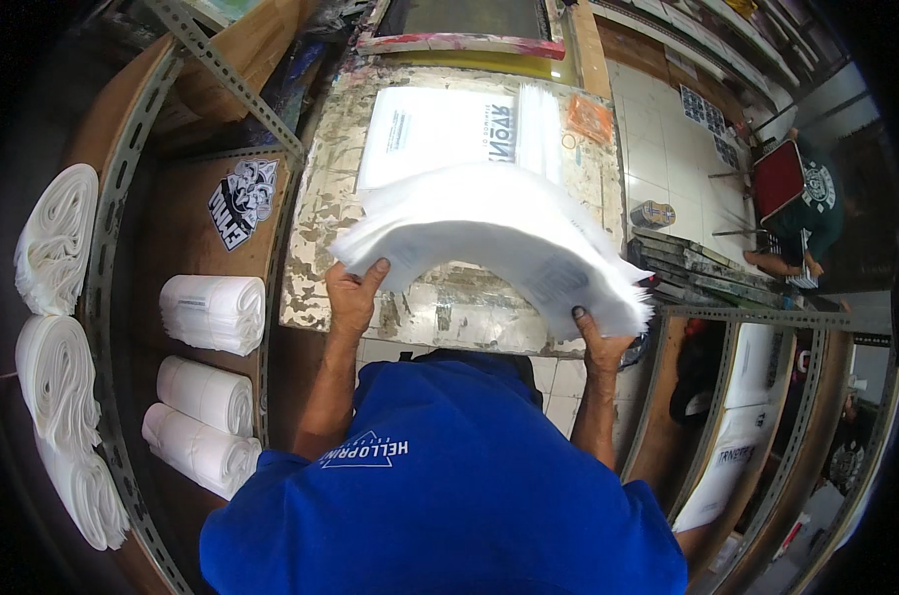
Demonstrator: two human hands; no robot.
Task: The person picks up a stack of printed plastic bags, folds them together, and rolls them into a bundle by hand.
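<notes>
A thick stack of thin white plastic bags (459, 203) bends into an arch between my hands, above the near half of a worn, paint-flecked table (316, 223). Dark print shows on the underside of its right part. My left hand (353, 296) grips the left end, thumb on the inner face and fingers underneath. At the right end, where the edges fan out, my right hand (602, 342) pinches the stack the same way. Behind it lies another pile of white printed bags (430, 119) flat on the table, partly covered by the arch.
A printing screen frame (469, 46) stands at the table's far end. An orange packet (590, 119) and a rubber band (568, 142) lie far right. Rolled white bags (212, 312) fill shelves at left. More shelves (737, 426) stand at right; another person (816, 203) sits beyond.
</notes>
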